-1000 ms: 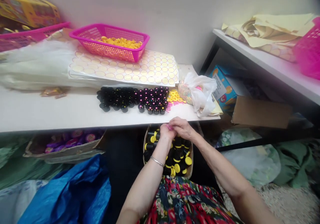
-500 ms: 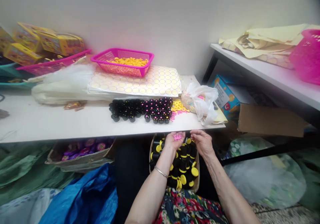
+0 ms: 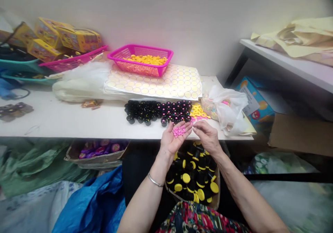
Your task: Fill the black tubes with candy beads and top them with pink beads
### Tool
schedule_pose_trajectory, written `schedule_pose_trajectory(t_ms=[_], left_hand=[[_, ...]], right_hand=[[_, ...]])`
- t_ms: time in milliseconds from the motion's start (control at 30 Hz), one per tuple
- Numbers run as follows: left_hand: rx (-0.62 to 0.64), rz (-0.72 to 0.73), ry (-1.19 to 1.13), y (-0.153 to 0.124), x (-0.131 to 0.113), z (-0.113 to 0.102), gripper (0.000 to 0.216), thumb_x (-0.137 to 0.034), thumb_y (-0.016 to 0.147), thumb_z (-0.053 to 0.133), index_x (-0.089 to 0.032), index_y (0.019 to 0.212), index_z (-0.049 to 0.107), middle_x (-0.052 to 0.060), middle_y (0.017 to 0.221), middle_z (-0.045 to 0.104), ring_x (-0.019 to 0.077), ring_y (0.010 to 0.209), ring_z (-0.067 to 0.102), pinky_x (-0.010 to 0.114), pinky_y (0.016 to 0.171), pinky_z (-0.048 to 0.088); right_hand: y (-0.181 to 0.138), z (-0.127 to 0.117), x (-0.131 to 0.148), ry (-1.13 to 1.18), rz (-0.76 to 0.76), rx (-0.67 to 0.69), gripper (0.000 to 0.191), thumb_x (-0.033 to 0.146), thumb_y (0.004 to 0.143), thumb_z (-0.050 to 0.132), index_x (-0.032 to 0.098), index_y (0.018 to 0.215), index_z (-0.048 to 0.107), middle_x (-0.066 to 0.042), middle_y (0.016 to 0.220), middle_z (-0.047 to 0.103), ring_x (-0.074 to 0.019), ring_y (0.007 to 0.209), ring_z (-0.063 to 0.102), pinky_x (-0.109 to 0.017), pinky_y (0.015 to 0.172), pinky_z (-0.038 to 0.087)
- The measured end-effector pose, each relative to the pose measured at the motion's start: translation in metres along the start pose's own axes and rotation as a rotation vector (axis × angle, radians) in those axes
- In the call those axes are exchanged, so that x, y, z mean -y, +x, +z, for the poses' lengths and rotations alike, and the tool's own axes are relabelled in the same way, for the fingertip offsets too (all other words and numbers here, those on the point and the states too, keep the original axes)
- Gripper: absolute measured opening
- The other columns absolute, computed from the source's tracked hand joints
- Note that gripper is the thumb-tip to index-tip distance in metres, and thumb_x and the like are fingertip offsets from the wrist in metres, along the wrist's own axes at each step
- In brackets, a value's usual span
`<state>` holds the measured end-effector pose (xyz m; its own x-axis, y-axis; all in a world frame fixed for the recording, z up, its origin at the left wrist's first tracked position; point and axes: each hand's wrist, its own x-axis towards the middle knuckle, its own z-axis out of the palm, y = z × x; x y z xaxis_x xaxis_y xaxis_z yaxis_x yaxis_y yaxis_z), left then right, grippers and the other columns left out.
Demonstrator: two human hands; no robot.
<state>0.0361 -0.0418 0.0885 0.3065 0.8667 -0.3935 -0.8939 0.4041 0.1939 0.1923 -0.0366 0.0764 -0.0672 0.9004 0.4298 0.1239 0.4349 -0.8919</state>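
Note:
My left hand [image 3: 173, 140] is cupped palm up at the white table's front edge and holds a small heap of pink beads [image 3: 179, 131]. My right hand [image 3: 206, 136] is beside it, fingers pinched together near the beads; what they pinch is too small to make out. Just beyond the hands, several black caps [image 3: 156, 110] stand in rows on the table [image 3: 65, 120], with yellow rings [image 3: 198, 111] and a few pink bits to their right. Below the hands, a cardboard box [image 3: 194, 177] on my lap holds black bottles with yellow lids.
A pink basket [image 3: 142, 59] of yellow pieces rests on sticker sheets [image 3: 166, 84]. A white plastic bag [image 3: 229, 108] lies at the table's right end. Yellow boxes [image 3: 65, 39] and another pink tray sit at the back left. A blue bag [image 3: 91, 205] lies under the table.
My hands have risen from above the box to the table's edge. The left palm has opened upward, showing the pink beads. The view has shifted to the left.

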Motion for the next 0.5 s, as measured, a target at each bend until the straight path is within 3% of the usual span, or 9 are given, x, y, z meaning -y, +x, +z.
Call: schedule_pose_trajectory(t_ms=[233, 400, 500], left_hand=[[0.02, 0.04, 0.017, 0.007, -0.052, -0.01, 0.052, -0.043, 0.094, 0.032, 0.001, 0.102, 0.058, 0.019, 0.089, 0.066, 0.0229, 0.083, 0.065, 0.038, 0.081, 0.053], [0.02, 0.055, -0.006, 0.016, -0.074, -0.014, 0.052, -0.041, 0.095, 0.03, 0.001, 0.096, 0.061, 0.018, 0.086, 0.066, 0.0199, 0.082, 0.064, 0.032, 0.078, 0.052], [0.006, 0.049, 0.001, 0.017, -0.081, -0.016, 0.05, -0.039, 0.095, 0.031, 0.001, 0.096, 0.062, 0.016, 0.083, 0.066, 0.0188, 0.08, 0.063, 0.03, 0.076, 0.052]], right_hand=[[0.043, 0.062, -0.008, -0.44, -0.229, 0.207, 0.02, 0.023, 0.088, 0.05, 0.023, 0.088, 0.071, -0.003, 0.079, 0.056, -0.0161, 0.077, 0.053, -0.03, 0.069, 0.044], [0.069, 0.083, -0.01, -0.84, -0.382, 0.403, 0.024, 0.025, 0.09, 0.048, 0.022, 0.089, 0.072, -0.005, 0.078, 0.058, -0.0176, 0.075, 0.048, -0.031, 0.067, 0.036], [0.076, 0.089, -0.009, -0.949, -0.481, 0.482, 0.025, 0.023, 0.09, 0.046, 0.018, 0.088, 0.07, -0.006, 0.081, 0.06, -0.0178, 0.077, 0.047, -0.031, 0.066, 0.032]])
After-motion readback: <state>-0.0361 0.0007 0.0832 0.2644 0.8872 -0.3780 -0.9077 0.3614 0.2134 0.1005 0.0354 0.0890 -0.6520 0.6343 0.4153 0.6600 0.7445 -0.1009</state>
